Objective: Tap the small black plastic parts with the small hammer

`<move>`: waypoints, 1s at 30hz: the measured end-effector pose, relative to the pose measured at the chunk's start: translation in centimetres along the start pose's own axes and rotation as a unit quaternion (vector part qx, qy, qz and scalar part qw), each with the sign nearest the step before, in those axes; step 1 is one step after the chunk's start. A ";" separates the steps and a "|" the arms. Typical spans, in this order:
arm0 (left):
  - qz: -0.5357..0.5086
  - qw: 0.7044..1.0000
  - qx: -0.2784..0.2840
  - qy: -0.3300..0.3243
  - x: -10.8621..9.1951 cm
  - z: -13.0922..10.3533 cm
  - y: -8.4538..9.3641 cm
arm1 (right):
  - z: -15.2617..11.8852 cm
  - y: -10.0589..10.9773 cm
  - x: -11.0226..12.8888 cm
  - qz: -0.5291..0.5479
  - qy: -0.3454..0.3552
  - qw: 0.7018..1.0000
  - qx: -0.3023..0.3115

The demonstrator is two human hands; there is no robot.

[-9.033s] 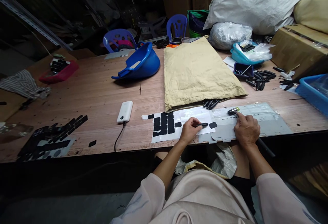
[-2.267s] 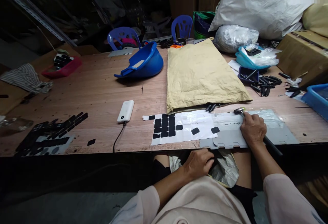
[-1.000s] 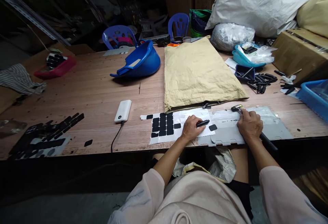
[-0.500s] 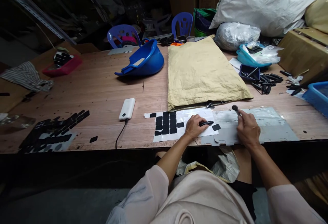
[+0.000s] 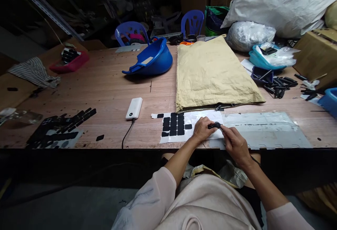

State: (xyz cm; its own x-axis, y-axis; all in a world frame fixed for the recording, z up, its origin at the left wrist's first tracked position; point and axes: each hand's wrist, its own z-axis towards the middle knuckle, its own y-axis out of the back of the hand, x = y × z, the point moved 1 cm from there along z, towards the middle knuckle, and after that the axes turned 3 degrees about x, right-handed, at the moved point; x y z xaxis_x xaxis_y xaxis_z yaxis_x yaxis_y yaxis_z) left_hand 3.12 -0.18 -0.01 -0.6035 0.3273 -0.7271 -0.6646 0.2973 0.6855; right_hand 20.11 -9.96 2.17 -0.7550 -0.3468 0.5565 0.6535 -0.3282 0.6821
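Observation:
My left hand (image 5: 201,130) is closed round a slim black piece (image 5: 210,127), pen-like in shape, just above the white sheet. My right hand (image 5: 236,146) pinches a small tool with a round dark head (image 5: 217,124) on a thin stem. That head meets or overlaps the end of the black piece; whether they touch I cannot tell. Under and left of my hands lies the white sheet (image 5: 196,116), with rows of black rounded-square patches (image 5: 173,123) on it. A grey translucent sheet (image 5: 273,132) lies to the right.
Beyond my hands lies a large tan sack (image 5: 216,72). A white power bank (image 5: 134,108) with a cable is to the left, with a blue basin (image 5: 155,60) behind it. Black parts (image 5: 281,84) are heaped at right; black strips (image 5: 79,119) lie far left.
My right hand has moved left, bringing the round-headed tool to the black piece in my left hand. A loose black patch beside that piece no longer shows. The view has shifted slightly.

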 end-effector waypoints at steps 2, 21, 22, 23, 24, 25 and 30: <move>0.000 1.000 -0.009 -0.006 0.0 0.0 -0.1 | -0.2 -0.1 -0.5 -0.024 -0.012 1.000 0.011; 0.004 1.000 -0.019 -0.016 0.2 0.0 -0.3 | 2.6 5.0 -6.4 -0.203 -0.137 0.967 -0.067; 0.005 1.000 -0.019 -0.018 0.1 -0.1 -0.3 | 2.9 5.6 -7.7 -0.227 -0.160 0.959 -0.060; 0.007 1.000 -0.019 -0.020 0.1 -0.1 -0.3 | 3.0 6.1 -9.0 -0.245 -0.178 0.952 -0.051; 0.009 1.000 -0.020 -0.022 0.0 -0.1 -0.2 | 3.1 6.5 -10.2 -0.263 -0.191 0.945 -0.042; 0.012 0.999 -0.021 -0.024 -0.1 -0.2 -0.2 | 3.2 6.7 -11.2 -0.278 -0.196 0.940 -0.032; 0.024 0.999 -0.020 -0.027 0.1 -0.3 -0.3 | 3.2 5.9 -13.3 -0.330 -0.207 0.921 -0.019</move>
State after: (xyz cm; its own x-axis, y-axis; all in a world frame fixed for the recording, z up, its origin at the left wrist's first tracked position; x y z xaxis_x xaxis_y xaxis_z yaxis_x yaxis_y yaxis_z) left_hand 3.13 -0.47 -0.24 -0.6105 0.3886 -0.6901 -0.6534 0.2452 0.7162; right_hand 33.85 -4.49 0.28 -0.9391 0.3013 0.1649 0.0398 -0.3814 0.9235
